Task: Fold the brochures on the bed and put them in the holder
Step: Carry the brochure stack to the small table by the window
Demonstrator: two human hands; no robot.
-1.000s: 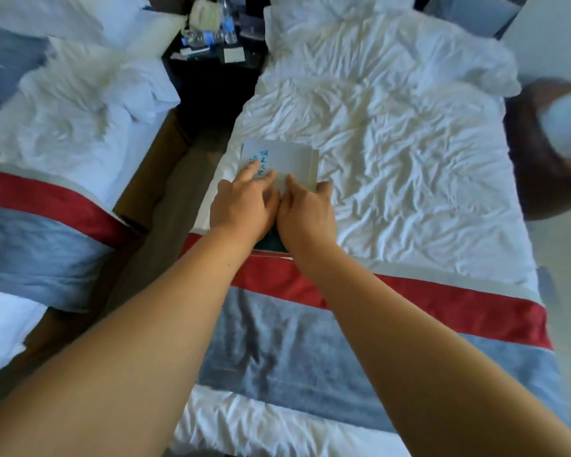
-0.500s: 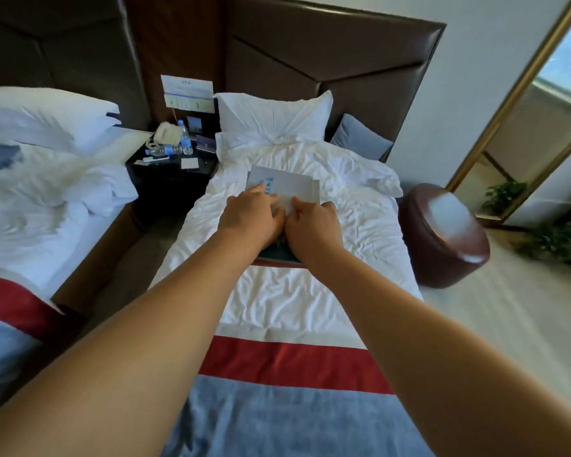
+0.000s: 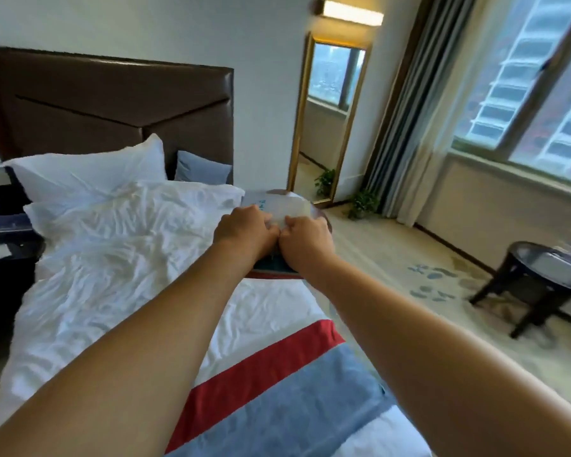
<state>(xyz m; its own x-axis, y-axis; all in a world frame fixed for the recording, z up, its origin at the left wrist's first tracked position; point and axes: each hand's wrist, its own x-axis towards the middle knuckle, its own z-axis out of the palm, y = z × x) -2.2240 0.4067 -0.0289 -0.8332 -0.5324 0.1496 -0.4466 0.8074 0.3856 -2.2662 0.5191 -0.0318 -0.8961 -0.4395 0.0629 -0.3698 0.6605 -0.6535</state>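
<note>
Both hands grip the brochure [image 3: 279, 207] side by side; left hand [image 3: 244, 229] and right hand [image 3: 305, 240] pinch its near edge, holding it beyond the bed's [image 3: 119, 258] right edge.

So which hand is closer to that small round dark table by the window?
The right hand. It grips the brochure on the side toward the round table; the left hand holds the brochure's other side, over the bed, farther from the table.
</note>
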